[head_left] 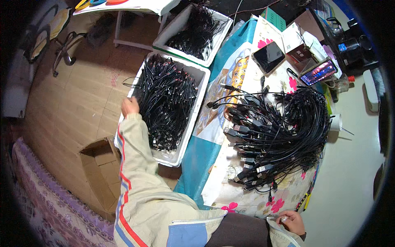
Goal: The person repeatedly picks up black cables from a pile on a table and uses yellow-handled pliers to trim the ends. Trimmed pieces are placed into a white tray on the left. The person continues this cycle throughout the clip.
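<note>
My left arm reaches out to a white foam box (202, 88) filled with black USB cables (166, 101). At the box's left rim is my left hand (130, 106), its fingers curled; whatever they hold, if anything, is hidden. A thin black cable loop (131, 81) sticks out over the rim just beyond it. My right hand (291, 222) is low at the table's near edge, fingers bent together around something too small to make out. In front of it, a big bundle of black USB cables (284, 131) lies curved on the flowered tablecloth (255, 206), plugs mostly pointing left.
Behind the first box stands a second foam box (224, 24) of black cables. A dark-screened phone (268, 57), a lit phone (319, 73) and a white cup (335, 122) are beyond the bundle. An open cardboard box (101, 173) sits on the floor at left.
</note>
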`<state>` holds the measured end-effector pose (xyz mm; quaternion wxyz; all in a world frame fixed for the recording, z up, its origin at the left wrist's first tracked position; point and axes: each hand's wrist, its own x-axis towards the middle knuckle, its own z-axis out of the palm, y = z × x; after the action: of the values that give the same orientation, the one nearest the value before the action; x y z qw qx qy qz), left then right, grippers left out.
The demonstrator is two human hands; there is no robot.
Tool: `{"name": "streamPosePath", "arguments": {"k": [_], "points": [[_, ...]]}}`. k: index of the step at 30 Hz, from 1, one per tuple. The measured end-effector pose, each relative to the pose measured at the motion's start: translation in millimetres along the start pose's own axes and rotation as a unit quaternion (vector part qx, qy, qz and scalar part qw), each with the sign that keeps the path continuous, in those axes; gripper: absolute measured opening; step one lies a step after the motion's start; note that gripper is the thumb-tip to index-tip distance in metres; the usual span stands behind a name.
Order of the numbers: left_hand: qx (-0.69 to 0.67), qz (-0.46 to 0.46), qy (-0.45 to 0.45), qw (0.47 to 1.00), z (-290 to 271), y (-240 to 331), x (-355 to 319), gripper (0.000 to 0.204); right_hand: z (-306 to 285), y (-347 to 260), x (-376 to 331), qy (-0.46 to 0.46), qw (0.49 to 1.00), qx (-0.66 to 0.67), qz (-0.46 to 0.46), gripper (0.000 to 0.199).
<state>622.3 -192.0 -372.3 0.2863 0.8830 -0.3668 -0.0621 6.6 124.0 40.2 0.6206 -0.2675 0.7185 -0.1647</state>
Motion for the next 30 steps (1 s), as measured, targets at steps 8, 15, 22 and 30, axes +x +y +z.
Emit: {"name": "streamPosePath", "arguments": {"k": [8, 15, 22, 30], "points": [[0.161, 0.069, -0.072, 0.982, 85, 82, 26, 0.087, 11, 1, 3, 0.009, 0.999, 0.05, -0.003, 0.025], [0.105, 0.135, -0.164, 0.972, 159, 58, 60, 0.097, 25, -6, -4, -0.009, 0.998, 0.049, 0.036, 0.028], [0.114, 0.134, -0.002, 0.984, 170, 26, 43, 0.076, 19, 10, -14, 0.006, 1.0, 0.01, 0.005, 0.03], [-0.304, 0.287, -0.21, 0.884, -48, 122, -30, 0.042, -3, 53, -14, 0.161, 0.965, -0.09, -0.188, 0.025]]}}
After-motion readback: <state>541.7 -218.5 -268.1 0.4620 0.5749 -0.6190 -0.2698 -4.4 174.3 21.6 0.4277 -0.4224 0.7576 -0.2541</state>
